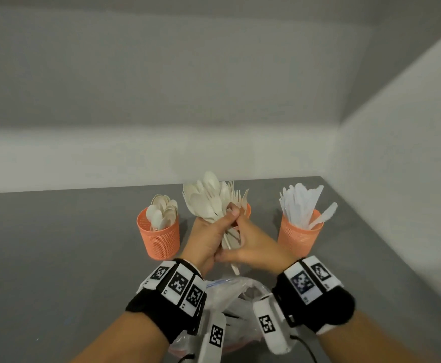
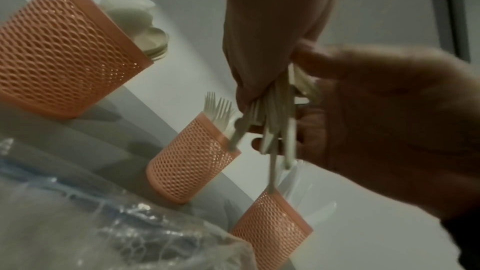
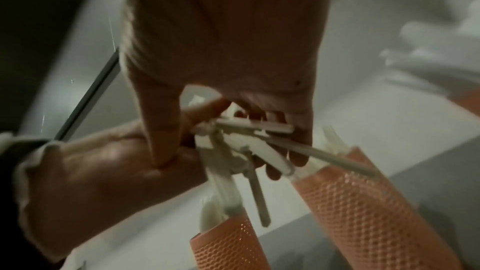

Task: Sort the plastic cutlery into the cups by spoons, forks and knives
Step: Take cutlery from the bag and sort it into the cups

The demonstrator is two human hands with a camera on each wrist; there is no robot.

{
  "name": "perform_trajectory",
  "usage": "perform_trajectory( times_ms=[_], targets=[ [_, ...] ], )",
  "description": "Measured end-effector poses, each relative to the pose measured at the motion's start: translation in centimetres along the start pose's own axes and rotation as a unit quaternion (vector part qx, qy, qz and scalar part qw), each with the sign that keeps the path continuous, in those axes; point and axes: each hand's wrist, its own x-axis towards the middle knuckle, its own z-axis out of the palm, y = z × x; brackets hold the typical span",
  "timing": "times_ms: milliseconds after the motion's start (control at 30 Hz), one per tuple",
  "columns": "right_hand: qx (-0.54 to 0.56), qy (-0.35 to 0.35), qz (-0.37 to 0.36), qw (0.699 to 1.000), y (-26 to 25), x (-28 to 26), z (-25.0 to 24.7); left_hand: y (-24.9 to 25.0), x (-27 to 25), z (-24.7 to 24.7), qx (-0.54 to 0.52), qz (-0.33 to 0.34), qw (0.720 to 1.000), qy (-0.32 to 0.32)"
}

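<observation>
My left hand grips a bundle of beige spoons and forks, heads up, above the table in front of the middle cup. My right hand has its fingers curled round the bundle's handles from the right. Three orange mesh cups stand in a row. The left cup holds spoons. The middle cup holds forks and is mostly hidden behind my hands in the head view. The right cup holds white knives.
A crumpled clear plastic bag lies on the grey table just under my wrists, over something pinkish. White walls close off the table at the back and right. Bare tabletop stretches to the left of the cups.
</observation>
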Motion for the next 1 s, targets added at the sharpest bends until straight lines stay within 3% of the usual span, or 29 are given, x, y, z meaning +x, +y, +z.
perform_trajectory(
  times_ms=[67,200,267,333,400,500,600,700,800,1000],
  targets=[
    [0.029,0.031,0.029,0.999,0.0,0.7,1.0,0.0,-0.1,-0.4,-0.008,-0.015,1.000,-0.001],
    [0.049,0.029,0.047,0.997,0.0,1.4,2.3,0.6,-0.5,-1.3,0.038,-0.032,0.998,-0.039],
    [0.125,0.030,0.078,0.989,0.0,1.4,2.7,1.3,-0.7,-2.2,0.089,-0.043,0.993,-0.067],
    [0.252,0.029,0.110,0.961,0.1,1.2,2.9,2.3,-1.0,-3.1,0.139,-0.057,0.983,-0.103],
    [0.299,0.008,0.108,0.948,-0.1,1.0,3.4,2.9,-1.3,-4.1,0.159,-0.061,0.975,-0.140],
    [0.338,-0.035,0.081,0.937,-1.0,0.8,5.0,3.4,-1.9,-5.2,0.086,-0.066,0.981,-0.164],
    [0.426,-0.078,0.077,0.898,-1.5,0.9,5.7,3.6,-2.3,-6.4,0.036,-0.088,0.975,-0.199],
    [0.441,-0.129,0.099,0.883,-1.7,0.8,5.7,3.4,-2.3,-6.6,0.095,-0.074,0.981,-0.149],
    [0.384,-0.124,0.134,0.905,-1.7,0.7,6.2,3.4,-2.6,-5.8,0.092,-0.061,0.991,-0.081],
    [0.257,-0.080,0.169,0.948,-1.8,-0.3,6.0,3.1,-2.7,-5.1,0.072,-0.015,0.997,-0.015]
  ],
)
